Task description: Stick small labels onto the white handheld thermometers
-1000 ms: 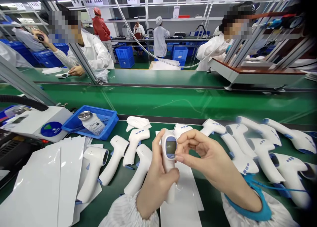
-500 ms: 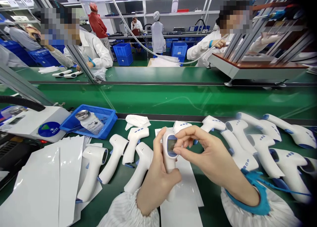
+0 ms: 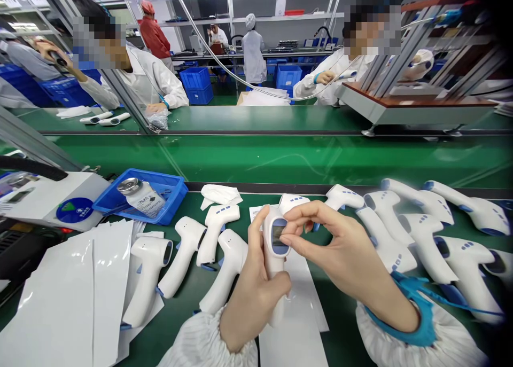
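Observation:
My left hand (image 3: pixel 256 295) is wrapped around the handle of a white infrared thermometer (image 3: pixel 274 262), holding it upright with its small blue-framed screen (image 3: pixel 277 234) facing me. The fingers of my right hand (image 3: pixel 339 247) are pinched together at the right edge of that screen. Whether something thin sits between those fingertips is hidden. Under the held thermometer lie white sheets (image 3: pixel 298 324). Several more white thermometers rest close by, such as one (image 3: pixel 227 268) left of my left hand and another (image 3: pixel 425 244) beyond my right wrist.
A blue tray (image 3: pixel 174 198) with a metal-capped bottle (image 3: pixel 144 196) stands at the left, beside a white device (image 3: pixel 76 198). Glossy white sheets (image 3: pixel 60 303) cover the near left. Across the green belt (image 3: pixel 280 158), co-workers sit near a metal-framed fixture (image 3: pixel 417 110).
My hands and the thermometer stay almost in place. Across the belt, the right co-worker's hand has moved left and lower, now with a white and blue thing in it. The view shifts slightly.

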The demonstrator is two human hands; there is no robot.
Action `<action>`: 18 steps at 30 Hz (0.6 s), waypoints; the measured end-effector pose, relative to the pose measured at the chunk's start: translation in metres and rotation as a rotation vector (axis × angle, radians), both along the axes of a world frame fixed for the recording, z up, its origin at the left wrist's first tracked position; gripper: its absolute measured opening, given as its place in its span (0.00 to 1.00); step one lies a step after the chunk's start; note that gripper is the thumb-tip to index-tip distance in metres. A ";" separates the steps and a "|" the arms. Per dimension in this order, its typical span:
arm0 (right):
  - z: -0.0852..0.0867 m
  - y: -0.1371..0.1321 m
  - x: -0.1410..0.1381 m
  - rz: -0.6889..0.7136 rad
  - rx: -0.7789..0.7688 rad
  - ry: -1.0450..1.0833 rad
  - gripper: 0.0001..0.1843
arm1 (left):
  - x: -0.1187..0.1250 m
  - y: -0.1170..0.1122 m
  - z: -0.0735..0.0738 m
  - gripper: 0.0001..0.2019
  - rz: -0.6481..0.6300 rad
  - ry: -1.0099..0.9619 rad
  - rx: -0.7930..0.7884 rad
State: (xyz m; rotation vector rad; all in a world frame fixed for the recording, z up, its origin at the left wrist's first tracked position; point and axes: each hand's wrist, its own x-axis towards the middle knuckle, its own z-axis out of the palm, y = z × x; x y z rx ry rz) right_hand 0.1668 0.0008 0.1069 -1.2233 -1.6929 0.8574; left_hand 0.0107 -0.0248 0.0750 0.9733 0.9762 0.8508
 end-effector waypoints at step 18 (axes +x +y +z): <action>0.002 -0.004 -0.003 0.006 0.044 -0.020 0.11 | 0.004 -0.004 0.010 0.33 0.089 -0.053 -0.146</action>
